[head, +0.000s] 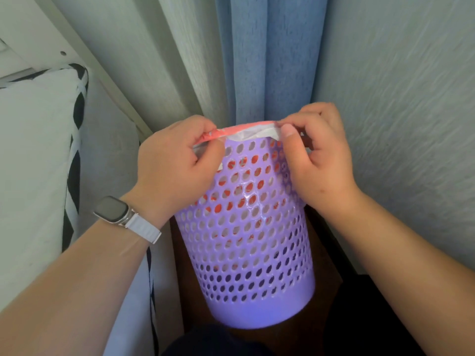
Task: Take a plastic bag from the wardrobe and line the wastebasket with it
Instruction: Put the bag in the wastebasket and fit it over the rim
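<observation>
Both hands are up at the rim of the purple perforated wastebasket (246,227), which stands on the dark floor by the blue curtain (270,60). The left hand (177,163) and right hand (318,160) each have a grip clamped on the plastic bag (246,131), its red-and-white edge stretched across the rim and the rest showing through the holes.

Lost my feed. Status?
Left hand and right hand both pinching bag edge at wastebasket rim. Bag inside basket. Nothing in the way.
</observation>
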`<state>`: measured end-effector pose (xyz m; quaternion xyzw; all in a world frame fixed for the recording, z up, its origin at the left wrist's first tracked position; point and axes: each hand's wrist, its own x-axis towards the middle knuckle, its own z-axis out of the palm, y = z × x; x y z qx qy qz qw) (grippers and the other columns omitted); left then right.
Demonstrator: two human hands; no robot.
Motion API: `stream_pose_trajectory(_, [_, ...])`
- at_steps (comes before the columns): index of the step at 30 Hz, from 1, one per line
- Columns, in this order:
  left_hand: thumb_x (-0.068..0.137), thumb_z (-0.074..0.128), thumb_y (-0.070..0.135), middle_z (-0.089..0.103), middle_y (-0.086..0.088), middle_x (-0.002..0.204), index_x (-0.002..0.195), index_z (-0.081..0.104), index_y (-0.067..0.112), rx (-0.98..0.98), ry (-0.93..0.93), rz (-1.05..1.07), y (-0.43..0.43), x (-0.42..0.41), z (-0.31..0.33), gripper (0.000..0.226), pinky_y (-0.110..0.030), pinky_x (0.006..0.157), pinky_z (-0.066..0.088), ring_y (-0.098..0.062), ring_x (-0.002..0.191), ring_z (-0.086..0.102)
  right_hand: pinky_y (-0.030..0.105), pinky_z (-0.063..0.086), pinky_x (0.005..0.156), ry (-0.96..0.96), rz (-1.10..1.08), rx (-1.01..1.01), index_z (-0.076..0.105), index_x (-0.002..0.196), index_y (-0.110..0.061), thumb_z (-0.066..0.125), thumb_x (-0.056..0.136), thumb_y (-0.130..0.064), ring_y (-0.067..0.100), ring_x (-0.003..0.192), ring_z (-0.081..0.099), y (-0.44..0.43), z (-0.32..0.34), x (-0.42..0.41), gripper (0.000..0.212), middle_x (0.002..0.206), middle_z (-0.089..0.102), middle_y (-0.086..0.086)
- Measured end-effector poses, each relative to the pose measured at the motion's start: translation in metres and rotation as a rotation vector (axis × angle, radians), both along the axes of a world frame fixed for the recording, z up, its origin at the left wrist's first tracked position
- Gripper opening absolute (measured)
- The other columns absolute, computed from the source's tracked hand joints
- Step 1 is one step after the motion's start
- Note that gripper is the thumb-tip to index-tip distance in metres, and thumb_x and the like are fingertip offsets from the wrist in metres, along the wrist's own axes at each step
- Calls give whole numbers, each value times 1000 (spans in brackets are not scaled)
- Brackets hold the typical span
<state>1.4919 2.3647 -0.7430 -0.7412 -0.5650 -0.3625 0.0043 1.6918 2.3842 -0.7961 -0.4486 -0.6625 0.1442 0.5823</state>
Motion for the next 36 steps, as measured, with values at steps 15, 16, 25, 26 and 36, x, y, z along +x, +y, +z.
stream_pose_trajectory(15, [80,53,28,55,7,63,78,63,16,-83,-41,-170,-1,-6,1,15,-29,59,42,-6,61,50,34,45,68,17,109,-170,55,82,-25,62,79,-39,12,73,53,-2,0,-2,16,76,53,-14])
stream_pose_trajectory(16, [81,54,30,56,7,66,81,64,16,-87,1,-193,-2,-5,3,18,-31,61,44,-7,64,52,34,44,66,12,110,-172,54,80,-27,61,78,-40,13,70,52,-4,0,-4,15,74,50,-15])
stream_pose_trajectory(25, [94,47,35,66,5,88,103,66,20,-72,258,-318,-3,4,-1,25,-42,65,50,-19,80,64,27,40,66,-112,101,-158,61,77,-19,68,77,-32,8,70,50,-11,1,-14,15,71,56,-11])
stream_pose_trajectory(26, [92,47,34,67,6,87,100,66,20,-72,249,-307,-3,2,-2,24,-41,65,50,-18,79,63,26,41,65,-108,151,-182,61,77,-19,68,78,-33,9,69,51,-10,1,-13,15,71,58,-9])
stream_pose_trajectory(36, [87,48,26,52,13,69,85,63,14,-104,36,-196,5,-11,-5,19,-22,61,37,-6,67,48,45,50,80,56,197,-223,64,89,-30,58,83,-36,18,84,61,2,-1,2,11,84,63,-9])
